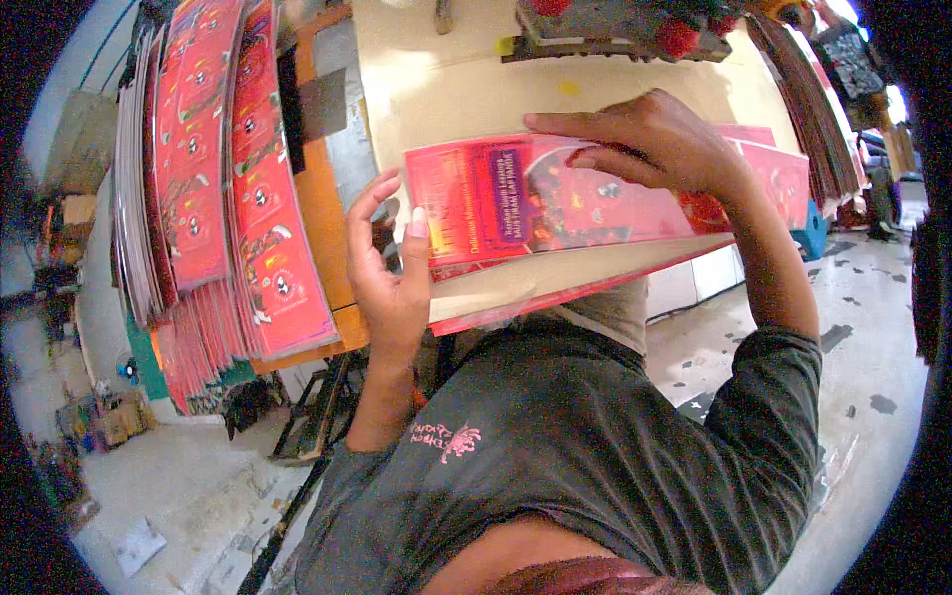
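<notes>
A long, glossy red printed sheet [456,203], with a purple panel and food pictures, lies across the pale board in front of me. My left hand [387,283] is upright at its left end, thumb and fingers apart, close to the edge; whether it touches is hard to tell. Over the sheet's right half reaches my right hand [650,144], palm down, with its fingers stretched to the left along the far edge. Under the near edge shows another layer, a pale sheet [575,278] with a red rim. The right hand covers part of the print.
Tall stacks of red printed strips [273,228] stand at the left beside an orange wooden edge [332,198]. A dark machine part with red knobs [635,35] sits at the far side. Brown-edged stacked sheets [808,109] stand at the far right, near a blue object [813,238].
</notes>
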### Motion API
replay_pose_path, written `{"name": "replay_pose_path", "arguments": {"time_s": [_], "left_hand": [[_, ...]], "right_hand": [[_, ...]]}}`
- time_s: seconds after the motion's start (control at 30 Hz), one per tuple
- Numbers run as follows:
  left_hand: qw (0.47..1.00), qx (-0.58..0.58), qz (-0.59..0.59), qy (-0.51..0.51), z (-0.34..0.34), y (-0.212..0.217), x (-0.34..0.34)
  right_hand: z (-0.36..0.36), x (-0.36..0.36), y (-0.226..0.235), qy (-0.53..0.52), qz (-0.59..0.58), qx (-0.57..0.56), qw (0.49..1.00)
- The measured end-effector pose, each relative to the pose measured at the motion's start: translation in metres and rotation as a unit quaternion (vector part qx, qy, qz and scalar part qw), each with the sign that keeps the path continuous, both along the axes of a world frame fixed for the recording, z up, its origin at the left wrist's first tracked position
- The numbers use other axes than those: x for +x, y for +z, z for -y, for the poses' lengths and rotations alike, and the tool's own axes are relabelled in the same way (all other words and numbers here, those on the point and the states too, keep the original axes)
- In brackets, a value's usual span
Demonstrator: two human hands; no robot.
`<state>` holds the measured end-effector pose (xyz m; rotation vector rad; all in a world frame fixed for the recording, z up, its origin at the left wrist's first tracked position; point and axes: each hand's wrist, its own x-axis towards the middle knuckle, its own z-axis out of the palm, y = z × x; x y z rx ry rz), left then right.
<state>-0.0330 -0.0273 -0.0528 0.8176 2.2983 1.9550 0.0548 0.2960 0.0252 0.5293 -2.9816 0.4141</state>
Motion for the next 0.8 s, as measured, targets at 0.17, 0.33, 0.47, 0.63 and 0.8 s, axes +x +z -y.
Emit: {"name": "replay_pose_path", "arguments": {"time_s": [0.17, 0.33, 0.47, 0.63, 0.8], "left_hand": [[0.999, -0.050, 0.002, 0.005, -0.009, -0.001, 0.003], [0.986, -0.156, -0.049, -0.017, -0.008, 0.003, 0.001], [0.974, -0.203, -0.097, -0.027, -0.012, 0.002, 0.001], [0.978, -0.191, -0.076, -0.024, -0.009, -0.002, 0.002], [0.973, -0.208, -0.100, -0.027, -0.013, 0.004, 0.003]], "right_hand": [[0.004, -0.011, -0.006, -0.007, 0.031, 0.054, 0.998], [0.006, -0.007, -0.015, -0.013, -0.010, 0.064, 0.998], [0.012, 0.007, -0.015, -0.036, -0.023, 0.066, 0.997], [0.030, 0.035, -0.010, -0.038, -0.012, 0.017, 0.999], [0.024, 0.048, -0.027, -0.063, -0.055, 0.011, 0.996]]}}
